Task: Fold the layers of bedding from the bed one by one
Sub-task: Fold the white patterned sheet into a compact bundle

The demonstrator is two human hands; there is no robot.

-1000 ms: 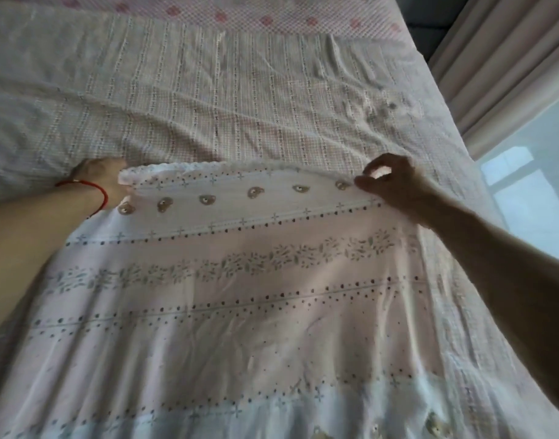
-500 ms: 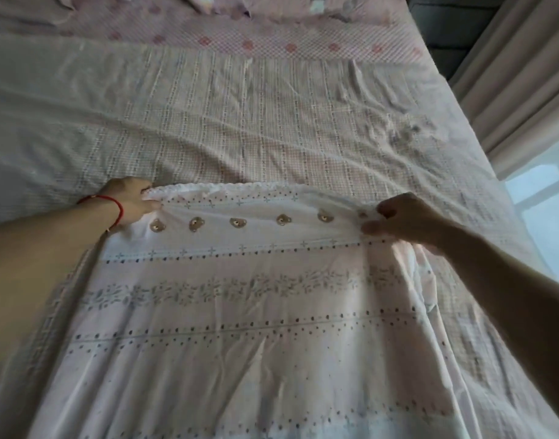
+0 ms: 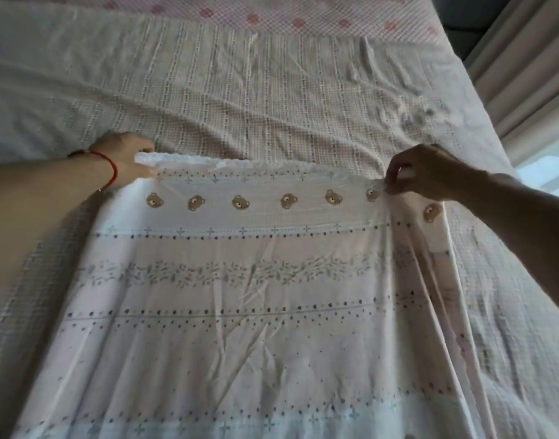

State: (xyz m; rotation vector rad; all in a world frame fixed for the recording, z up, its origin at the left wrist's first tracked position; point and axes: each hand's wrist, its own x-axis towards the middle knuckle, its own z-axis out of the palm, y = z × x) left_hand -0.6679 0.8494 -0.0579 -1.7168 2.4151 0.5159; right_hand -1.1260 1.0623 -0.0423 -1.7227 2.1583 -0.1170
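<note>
While the left hand (image 3: 126, 160) grips one far corner of the pale pink bear-printed cotton sheet (image 3: 240, 296), the right hand (image 3: 427, 172) pinches the other. The held edge runs nine to three o'clock; the sheet trails toward six over the checked woven bed cover (image 3: 271, 90).

Two bare hands are in view, the left hand (image 3: 126, 158) and the right hand (image 3: 427, 172). One thin red string bracelet (image 3: 111, 167) circles the left wrist. One pale pink printed cotton sheet (image 3: 240, 312) carries seven brown bear-face motifs (image 3: 240, 202) in a row. One white checked woven coverlet (image 3: 271, 90) lies beneath. One beige pleated curtain (image 3: 525, 58) hangs at right.
</note>
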